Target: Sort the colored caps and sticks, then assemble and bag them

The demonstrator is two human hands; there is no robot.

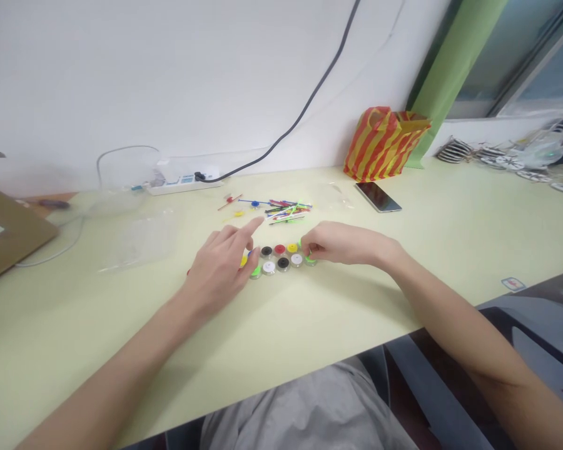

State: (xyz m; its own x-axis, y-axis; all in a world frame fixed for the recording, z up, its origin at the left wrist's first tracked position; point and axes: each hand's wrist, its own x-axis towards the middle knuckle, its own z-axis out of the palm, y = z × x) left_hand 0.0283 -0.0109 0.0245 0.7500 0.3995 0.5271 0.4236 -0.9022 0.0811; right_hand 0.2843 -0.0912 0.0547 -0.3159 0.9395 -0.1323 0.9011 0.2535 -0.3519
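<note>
Two rows of small round discs in clear cases lie on the pale green table, among them a red disc, a black disc and a white disc. My left hand is over the left end of the rows, its index finger stretched out and its thumb beside a green disc. At the right end, my right hand has its fingers curled together by another green disc; what is between its fingertips is hidden. A pile of thin coloured sticks lies behind the rows.
A phone and a striped bag are at the back right. A power strip with a black cable stands by the wall. Clear plastic and a cardboard box lie left.
</note>
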